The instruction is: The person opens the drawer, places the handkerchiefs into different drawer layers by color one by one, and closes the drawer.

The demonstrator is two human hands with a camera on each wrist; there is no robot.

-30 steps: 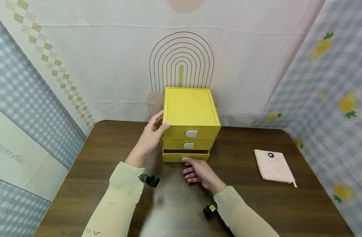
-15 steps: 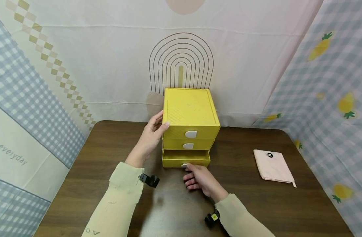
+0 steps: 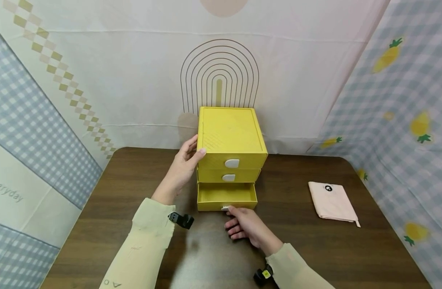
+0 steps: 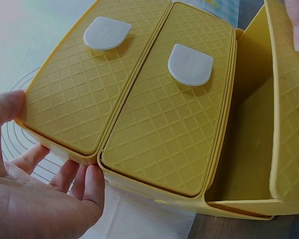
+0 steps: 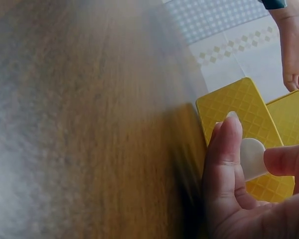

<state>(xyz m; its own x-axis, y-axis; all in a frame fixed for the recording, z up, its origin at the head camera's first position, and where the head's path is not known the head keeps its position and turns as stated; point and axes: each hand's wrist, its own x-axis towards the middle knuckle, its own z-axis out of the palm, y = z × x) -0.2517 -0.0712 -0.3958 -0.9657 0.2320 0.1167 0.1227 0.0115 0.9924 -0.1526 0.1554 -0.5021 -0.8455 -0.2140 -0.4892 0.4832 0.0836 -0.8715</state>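
Observation:
A yellow desktop drawer cabinet (image 3: 232, 130) with white rounded pull tabs stands at the back of the table. My left hand (image 3: 181, 166) grips its left front corner; in the left wrist view the thumb is at the front edge and the fingers lie along the side. The top and middle drawers are closed. The bottom drawer (image 3: 208, 206) is slid out, and its yellow inner floor shows. At its front my right hand (image 3: 251, 228) pinches the white drawer tab (image 5: 252, 159) between thumb and index finger, with the other fingers loosely curled.
A folded pale pink cloth (image 3: 333, 202) with a small dark round mark and a loop lies on the right of the dark wooden table (image 3: 289, 188). A printed fabric backdrop (image 3: 145, 80) rises directly behind the cabinet, and checked fabric hangs at both sides.
The bottom drawer has slid from slightly ajar to well out toward me, with my right hand moving back along with it. My left hand has kept its hold on the cabinet.

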